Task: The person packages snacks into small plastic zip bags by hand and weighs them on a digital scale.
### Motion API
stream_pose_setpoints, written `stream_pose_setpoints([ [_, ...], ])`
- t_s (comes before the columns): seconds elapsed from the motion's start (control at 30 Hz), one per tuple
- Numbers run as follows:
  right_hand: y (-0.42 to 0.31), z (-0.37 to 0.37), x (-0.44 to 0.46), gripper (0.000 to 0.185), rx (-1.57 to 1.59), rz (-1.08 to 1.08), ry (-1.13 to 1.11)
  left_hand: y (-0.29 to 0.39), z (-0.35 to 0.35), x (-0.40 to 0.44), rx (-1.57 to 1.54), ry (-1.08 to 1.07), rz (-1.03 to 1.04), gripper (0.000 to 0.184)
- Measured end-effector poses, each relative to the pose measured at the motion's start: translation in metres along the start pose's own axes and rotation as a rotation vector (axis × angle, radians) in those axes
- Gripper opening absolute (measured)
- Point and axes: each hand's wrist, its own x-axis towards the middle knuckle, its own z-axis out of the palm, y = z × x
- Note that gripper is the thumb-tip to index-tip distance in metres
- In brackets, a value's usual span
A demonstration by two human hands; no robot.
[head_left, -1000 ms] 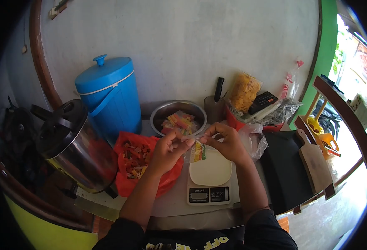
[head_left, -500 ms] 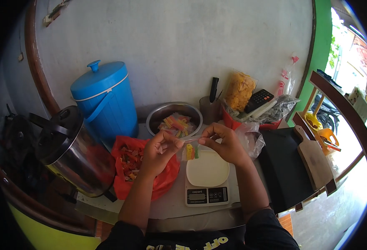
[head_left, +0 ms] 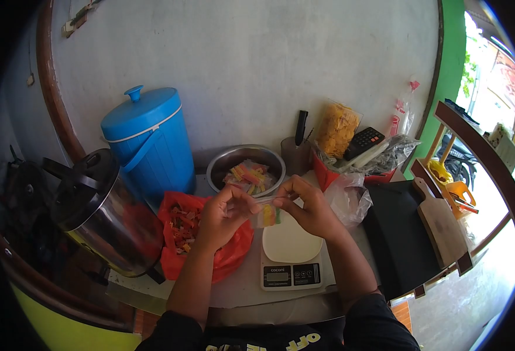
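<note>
The bowl (head_left: 243, 154) is open above, left hand (head_left: 225, 217) blocking nearside.

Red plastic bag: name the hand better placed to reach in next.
Probably the left hand, nearer the red plastic bag; the right hand is farther across. Both hold a clear plastic packet.

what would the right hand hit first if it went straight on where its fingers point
Beyond the small clear bag it grips, the right hand would probably meet the left hand first, though depth is unclear.
</note>
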Motion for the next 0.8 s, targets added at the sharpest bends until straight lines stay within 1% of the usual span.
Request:
stream_pose_setpoints([
  [0.03,0.002,0.000,-0.001,0.018,0.011,-0.019,0.012,0.002,0.001,-0.001,0.009,-0.009,-0.023,0.019],
  [0.13,-0.001,-0.001,-0.001,0.016,0.010,-0.038,-0.005,-0.002,0.002,0.000,0.026,0.011,0.066,0.017],
  [0.27,-0.011,0.002,0.000,0.013,0.016,-0.014,-0.015,0.000,-0.002,0.001,0.019,-0.038,0.078,0.013],
  [0.37,-0.003,0.006,-0.001,0.013,0.065,-0.045,-0.014,-0.003,0.001,0.000,0.066,-0.047,0.124,0.012],
  [0.47,-0.006,0.004,0.000,0.013,0.036,-0.102,-0.008,0.001,0.001,0.001,0.068,-0.069,0.142,0.011],
  [0.53,-0.008,0.002,0.000,0.012,0.026,-0.078,-0.032,0.000,0.000,0.001,0.060,-0.078,0.160,0.011],
  [0.63,-0.009,0.005,0.000,0.011,0.042,-0.084,-0.032,0.005,-0.001,-0.002,0.118,-0.103,0.063,0.011],
  [0.8,-0.008,0.002,0.000,0.011,-0.006,-0.155,-0.055,0.002,-0.001,-0.003,0.129,-0.123,0.078,0.011],
])
